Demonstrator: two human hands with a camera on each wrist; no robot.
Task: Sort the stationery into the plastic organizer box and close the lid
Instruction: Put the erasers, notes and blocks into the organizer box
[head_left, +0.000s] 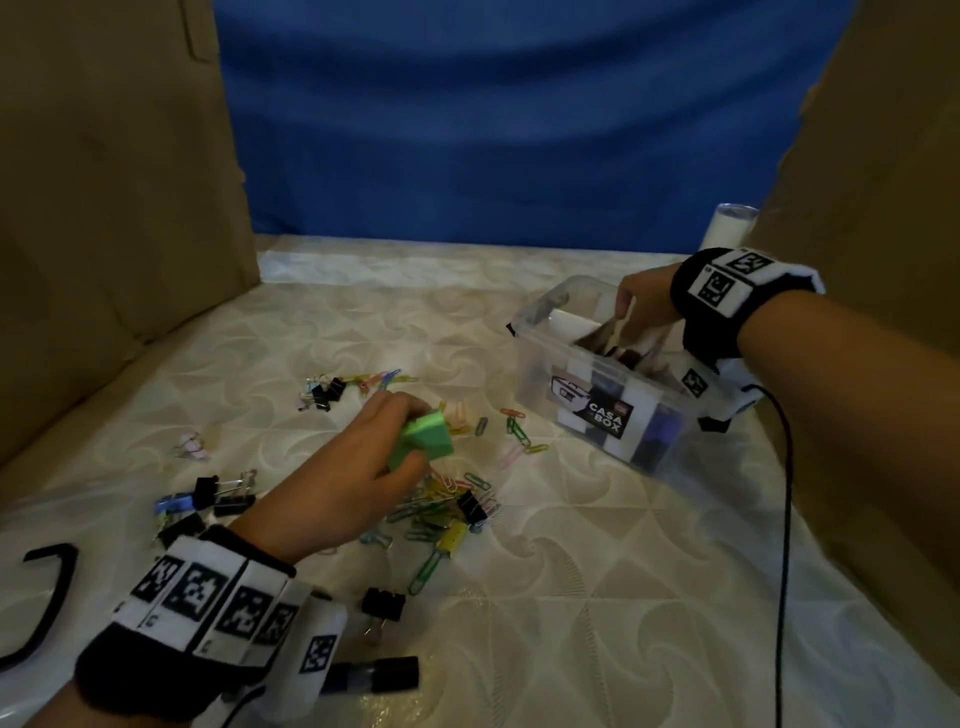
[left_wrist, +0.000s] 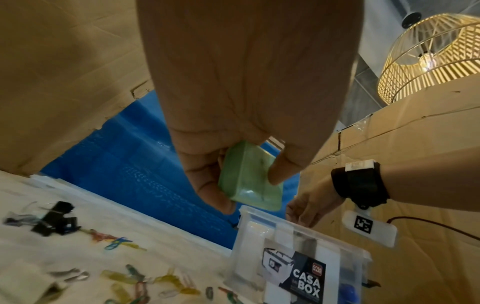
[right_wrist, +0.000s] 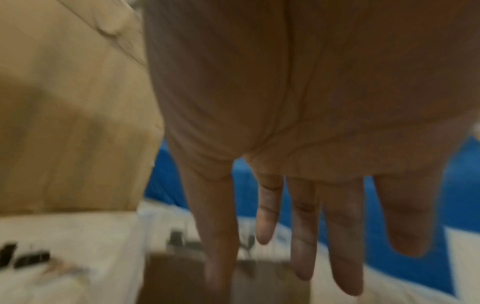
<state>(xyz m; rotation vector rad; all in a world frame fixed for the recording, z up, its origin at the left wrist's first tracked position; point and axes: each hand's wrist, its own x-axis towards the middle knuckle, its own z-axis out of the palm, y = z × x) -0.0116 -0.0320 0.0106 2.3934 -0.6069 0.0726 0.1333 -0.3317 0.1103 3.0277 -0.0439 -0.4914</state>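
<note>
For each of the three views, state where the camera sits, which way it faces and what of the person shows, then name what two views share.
Head: worn on the head, facing forward and down at the clear organizer box; left hand, right hand show.
Left wrist: along the palm at the green pad the fingers grip.
Right wrist: along the straight fingers, blurred.
Shared: head and left wrist both show the green pad and box.

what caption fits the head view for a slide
Left hand grips a green block above scattered clips while the right hand reaches into the clear plastic box.
</note>
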